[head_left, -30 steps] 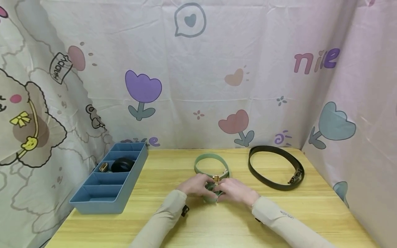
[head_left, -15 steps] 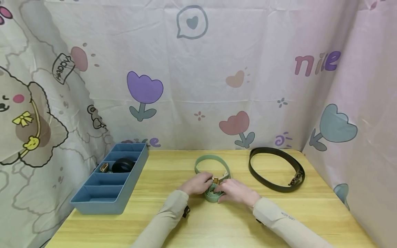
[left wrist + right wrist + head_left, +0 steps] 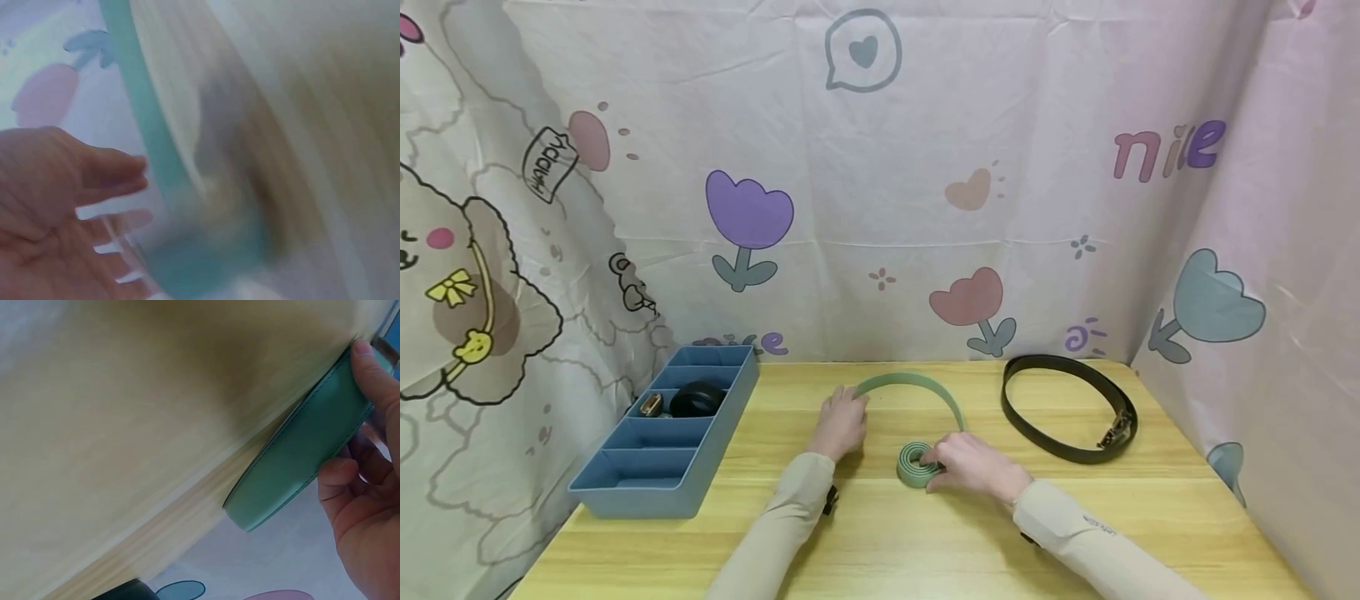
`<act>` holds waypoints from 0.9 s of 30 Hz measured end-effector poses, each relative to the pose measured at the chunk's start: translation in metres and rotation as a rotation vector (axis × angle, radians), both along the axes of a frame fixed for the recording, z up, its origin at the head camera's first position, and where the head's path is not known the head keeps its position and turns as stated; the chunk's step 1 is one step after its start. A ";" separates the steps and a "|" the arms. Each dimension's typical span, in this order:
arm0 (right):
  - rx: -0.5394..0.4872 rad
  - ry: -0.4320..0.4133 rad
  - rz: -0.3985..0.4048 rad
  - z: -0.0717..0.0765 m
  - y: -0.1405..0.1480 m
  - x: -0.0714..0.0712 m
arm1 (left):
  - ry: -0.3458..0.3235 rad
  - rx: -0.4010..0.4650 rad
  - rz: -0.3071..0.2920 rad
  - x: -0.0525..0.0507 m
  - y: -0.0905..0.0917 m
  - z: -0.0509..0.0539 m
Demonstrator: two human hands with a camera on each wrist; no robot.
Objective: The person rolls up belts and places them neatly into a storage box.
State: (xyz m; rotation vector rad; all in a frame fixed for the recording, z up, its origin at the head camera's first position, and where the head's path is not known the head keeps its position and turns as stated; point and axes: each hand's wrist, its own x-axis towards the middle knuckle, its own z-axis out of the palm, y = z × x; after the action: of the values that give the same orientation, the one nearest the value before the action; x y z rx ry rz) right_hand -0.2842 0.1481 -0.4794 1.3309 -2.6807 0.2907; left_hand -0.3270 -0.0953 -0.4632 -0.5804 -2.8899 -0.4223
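Note:
A green belt (image 3: 916, 379) stands on edge on the table, its near part wound into a tight coil (image 3: 914, 477) and the rest an open arc behind it. At the coil's right side my right hand (image 3: 976, 465) pinches the roll between fingers and thumb; the right wrist view shows the thumb against the green leather (image 3: 300, 450). My left hand (image 3: 838, 423) is at the arc's left end, touching or very close to the strap (image 3: 147, 106). In the left wrist view its fingers look fairly straight, and the belt's lower end is blurred. The gold buckle is hidden from the head view.
To the left stands a blue-grey divided tray (image 3: 692, 492); one compartment holds a rolled black belt (image 3: 697, 400) with a gold buckle (image 3: 651, 405). A black belt (image 3: 1018, 425) lies in a loop at the right. A printed curtain (image 3: 865, 208) hangs behind the table.
My left hand has moved from the coil to the left and back, and the belt's loop has spread open leftward. The gold buckle has left its place by the coil. My right hand stays there.

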 end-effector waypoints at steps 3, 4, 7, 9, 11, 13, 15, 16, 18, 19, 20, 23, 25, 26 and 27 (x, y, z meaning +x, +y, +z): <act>-0.026 -0.038 -0.023 -0.001 -0.002 0.001 | -0.082 0.045 -0.168 0.011 0.013 0.009; -0.034 -0.054 -0.034 0.000 -0.003 0.002 | -0.130 0.045 -0.227 0.016 0.017 0.011; -0.050 -0.068 -0.056 0.000 -0.005 0.003 | -0.266 0.015 -0.336 0.030 0.031 0.013; -0.055 -0.073 -0.058 0.001 -0.007 0.004 | -0.257 -0.049 -0.340 0.037 0.039 0.009; -0.056 -0.074 -0.048 0.000 -0.008 0.005 | -0.192 -0.095 -0.322 0.041 0.045 0.002; -0.062 -0.078 -0.025 0.000 -0.009 0.004 | -0.132 -0.121 -0.280 0.042 0.050 -0.004; -0.064 -0.081 0.008 0.000 -0.008 0.002 | -0.103 -0.125 -0.256 0.042 0.053 -0.007; -0.066 -0.074 0.026 0.000 -0.007 0.001 | -0.100 -0.121 -0.248 0.041 0.053 -0.007; -0.070 -0.059 0.052 0.001 -0.004 -0.001 | -0.108 -0.111 -0.250 0.039 0.053 -0.006; -0.075 -0.055 0.060 0.001 -0.002 -0.002 | -0.116 -0.101 -0.262 0.038 0.053 -0.004; -0.077 -0.056 0.066 0.001 -0.001 -0.004 | -0.128 -0.091 -0.280 0.036 0.052 -0.003; -0.070 -0.068 0.067 0.001 0.002 -0.007 | -0.178 -0.056 -0.346 0.033 0.049 -0.001; -0.062 -0.061 0.068 0.001 0.001 -0.008 | -0.205 -0.040 -0.383 0.032 0.047 0.000; -0.054 -0.055 0.065 0.002 0.000 -0.009 | -0.214 -0.036 -0.391 0.033 0.047 0.000; -0.051 -0.047 0.065 0.002 -0.001 -0.008 | -0.221 -0.034 -0.385 0.033 0.047 0.001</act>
State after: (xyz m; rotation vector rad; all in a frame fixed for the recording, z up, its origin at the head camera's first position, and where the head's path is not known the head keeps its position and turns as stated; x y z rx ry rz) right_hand -0.2923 0.1472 -0.4776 1.4156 -2.6524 0.4000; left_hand -0.2939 -0.0484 -0.4624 -1.1742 -2.9910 -0.5172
